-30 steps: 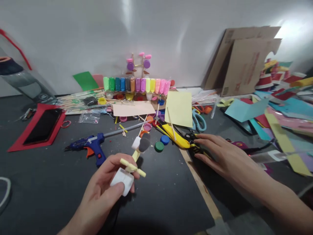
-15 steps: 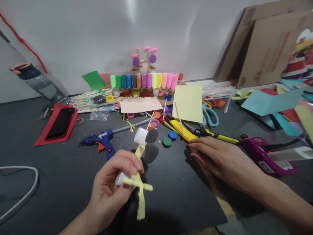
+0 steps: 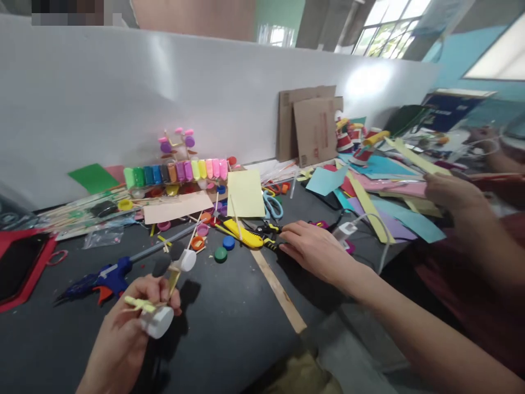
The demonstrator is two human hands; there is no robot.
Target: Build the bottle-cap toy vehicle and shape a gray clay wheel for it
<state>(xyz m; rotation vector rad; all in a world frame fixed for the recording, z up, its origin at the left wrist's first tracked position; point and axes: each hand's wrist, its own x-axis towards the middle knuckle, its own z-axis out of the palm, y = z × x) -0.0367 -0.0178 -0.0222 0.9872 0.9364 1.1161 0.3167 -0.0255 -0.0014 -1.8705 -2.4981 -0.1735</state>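
Note:
My left hand (image 3: 127, 320) is closed around a small craft figure of pale yellow paper strips and rolls (image 3: 140, 304). A white bottle cap (image 3: 159, 322) sits at its lower end and another white cap (image 3: 188, 260) at the top; a dark grey piece (image 3: 161, 266) is partly hidden behind. Over the table, my right hand (image 3: 314, 249) has its fingers stretched out toward the yellow-and-black handles of pliers (image 3: 269, 238). Whether its fingertips touch the handles is unclear. A yellow utility knife (image 3: 244, 234) lies just left of them.
A blue glue gun (image 3: 115, 276) rests left of centre, by green (image 3: 220, 254) and blue caps (image 3: 228, 242). Clay packets (image 3: 176, 172), light blue scissors (image 3: 273, 206) and cardboard (image 3: 315, 131) stand farther back. At right, another person's hand (image 3: 455, 194) is over coloured paper (image 3: 361, 208).
My view has swung right and up, bringing in the windows and another person. The craft figure has turned in my left hand. My right hand stays near the pliers.

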